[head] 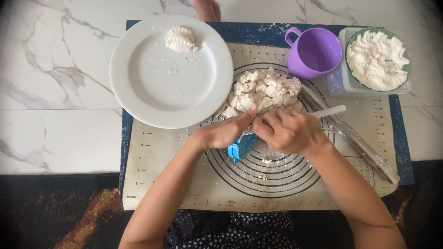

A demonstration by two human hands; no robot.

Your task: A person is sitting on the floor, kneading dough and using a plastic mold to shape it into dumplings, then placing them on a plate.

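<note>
Head view | left hand [224,133] and right hand [288,130] both pinch the blue dumpling press [241,148] — dough [265,91] lies just beyond the fingertips.

Landmark: the white plate [152,92]; every place below is told from it.
Plates: one.
Folded dumplings [181,38]: one, lying on the plate near its far rim.
Baking mats [157,175]: one, under the plate's right edge, spreading right and toward the person.
Dough heaps [265,90]: one crumbly pile, just right of the plate.
Purple cups [314,51]: one, well right of the plate.
Bowls of white filling [377,59]: one, farthest right of the plate.
Rolling pins [355,140]: one, clear, well right of the plate.
Blue dumpling presses [241,146]: one, right of the plate and nearer the person.
Hands: two, the left hand [226,131] and the right hand [288,131], both beside the press.
</note>
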